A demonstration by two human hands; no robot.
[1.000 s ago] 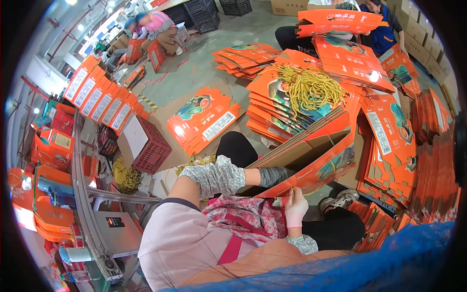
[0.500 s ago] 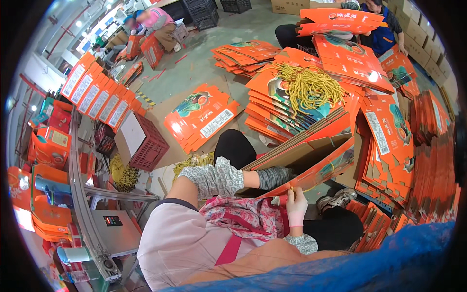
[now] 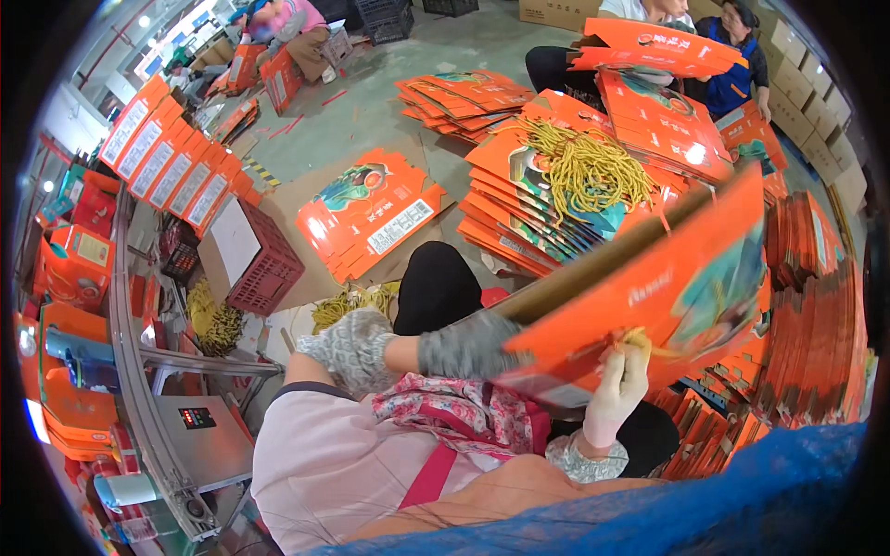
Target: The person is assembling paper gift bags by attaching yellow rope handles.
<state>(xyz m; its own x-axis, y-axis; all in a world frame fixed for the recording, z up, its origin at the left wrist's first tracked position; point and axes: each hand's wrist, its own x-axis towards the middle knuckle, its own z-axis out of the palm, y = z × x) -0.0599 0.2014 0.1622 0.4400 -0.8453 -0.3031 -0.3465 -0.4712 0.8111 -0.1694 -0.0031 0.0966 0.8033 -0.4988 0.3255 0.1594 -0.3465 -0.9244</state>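
An orange printed carton [image 3: 677,287] is tilted up in front of me, blurred by motion. My left hand [image 3: 473,347], in a dark grey glove, reaches into the carton's open end; its fingertips are hidden inside. On the outer face, my right hand [image 3: 623,375], in a pale glove, pinches a short piece of yellow cord [image 3: 634,335] against the cardboard. Beyond the carton, a bundle of yellow cords [image 3: 584,171] lies on a stack of flat orange cartons [image 3: 496,218].
A single flat carton [image 3: 371,215] lies on brown cardboard ahead. To the left stand a maroon crate [image 3: 267,273], more yellow cords [image 3: 211,317] and a metal frame [image 3: 139,371]. Upright carton stacks [image 3: 807,343] line the right. Co-workers sit at the far right, near a person's blue apron [image 3: 730,79].
The carton has come up and toward me, its right end rising. My right hand has moved right and up with the cord. My left hand remains at the carton's opening.
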